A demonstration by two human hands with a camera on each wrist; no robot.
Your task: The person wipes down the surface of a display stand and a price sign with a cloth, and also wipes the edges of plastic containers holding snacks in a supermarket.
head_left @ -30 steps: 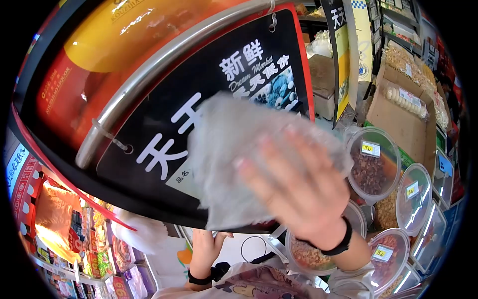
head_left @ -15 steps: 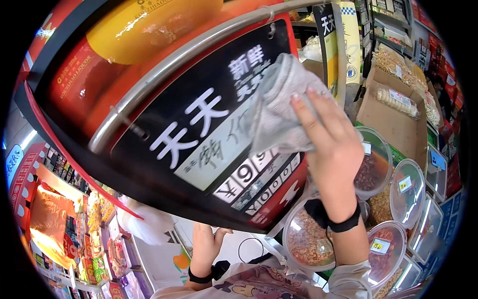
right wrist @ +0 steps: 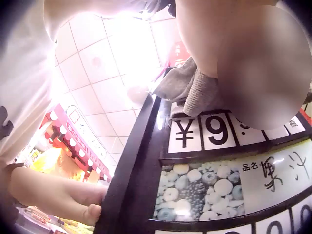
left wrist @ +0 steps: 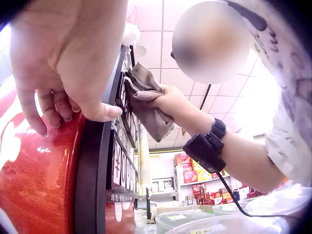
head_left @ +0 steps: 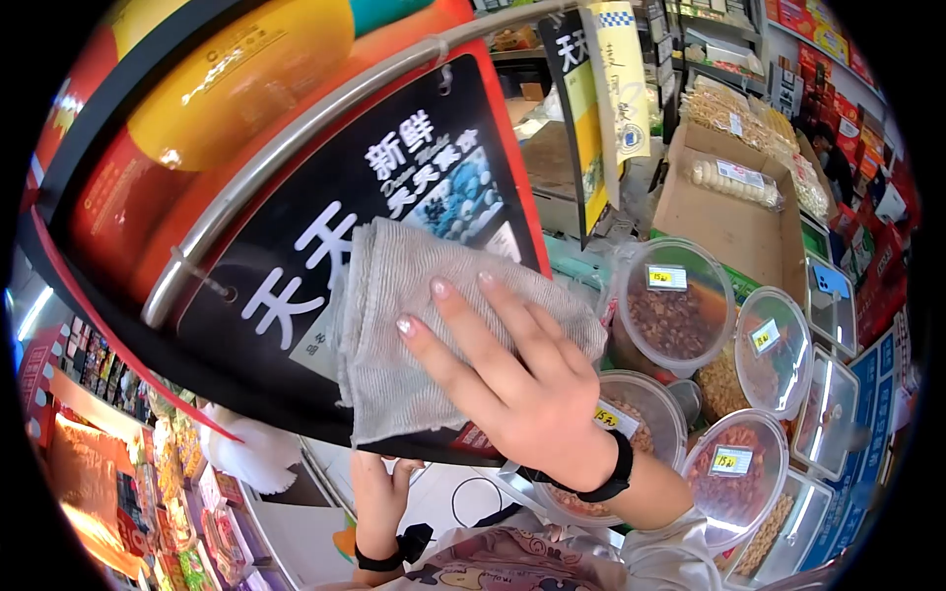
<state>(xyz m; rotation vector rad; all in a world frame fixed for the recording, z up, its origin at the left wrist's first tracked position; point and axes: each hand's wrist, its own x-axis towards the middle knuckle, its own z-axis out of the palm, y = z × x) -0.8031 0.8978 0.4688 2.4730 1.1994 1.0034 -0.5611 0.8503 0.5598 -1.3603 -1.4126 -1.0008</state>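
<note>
A grey cloth (head_left: 384,345) lies folded against a black price sign (head_left: 261,266) with white characters and price numbers. My right hand (head_left: 512,384) presses the cloth onto the sign's face, fingers spread and nearly straight; its thumb is hidden. Below the sign's lower edge, my left hand (head_left: 379,497) holds the board. In the left wrist view, the left hand (left wrist: 73,68) has its thumb at the black edge and its fingers behind, against the glossy red side. The right wrist view shows a fruit picture (right wrist: 197,192) and price digits under the cloth (right wrist: 192,92).
A metal rail (head_left: 296,143) runs along the sign's upper side. Round tubs of nuts and dried food (head_left: 675,305) stand close to my right arm, near a cardboard box (head_left: 739,212). Packed snack shelves (head_left: 187,492) lie at lower left. A dark cable (left wrist: 234,197) hangs from my right wrist.
The right hand swept the cloth up and right across the sign, then back down and left, covering the price numbers again. The left hand stays at the lower edge.
</note>
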